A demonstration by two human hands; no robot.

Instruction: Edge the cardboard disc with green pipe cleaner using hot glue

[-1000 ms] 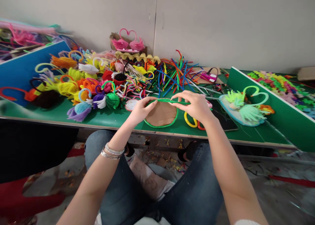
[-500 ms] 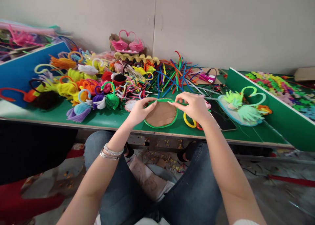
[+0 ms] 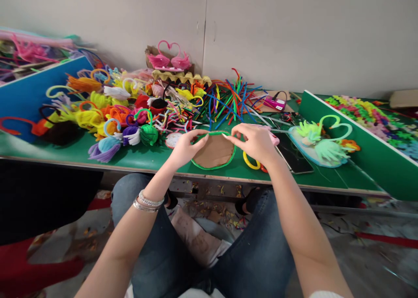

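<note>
A brown cardboard disc (image 3: 214, 151) edged with green pipe cleaner (image 3: 212, 168) is held at the front of the green table. My left hand (image 3: 188, 146) is closed on its upper left rim, thumb on the face and fingers behind. On the upper right rim, my right hand (image 3: 253, 142) pinches the green edging between thumb and fingers. Just right of the disc lie scissors with a yellow handle loop (image 3: 251, 161), partly hidden by my right hand. A dark phone (image 3: 295, 153) rests beyond that wrist.
Colourful pipe-cleaner swans (image 3: 107, 143) crowd the left side. Loose pipe cleaners (image 3: 228, 100) are heaped at the back centre. A swan pair on a base (image 3: 326, 143) stands right, beside a green divider (image 3: 346, 145). A blue panel (image 3: 35, 95) rises at left.
A green strand that stuck out by my right fingers now lies along the disc's top rim. The right fingers have shifted slightly; the left hand stays in place.
</note>
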